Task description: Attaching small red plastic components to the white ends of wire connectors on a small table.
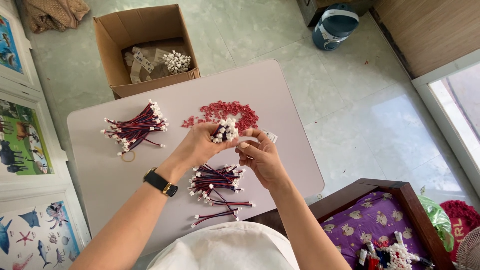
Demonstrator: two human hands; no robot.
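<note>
Gripping a connector bundle (225, 131), left hand (197, 145) fingers closed; right hand (261, 159) touching.

Two hands: left hand (197, 145), right hand (260, 157). One table (100, 175). Three wire bunches: upper left (135, 129), centre (215, 182), in hand (225, 131). One pile of red caps (227, 112). One cardboard box (145, 30), top left. One rubber band (128, 156). One wristwatch (160, 182).

Bunch of red-blue wires (223, 131) with white connectors, upright, held above table
</note>
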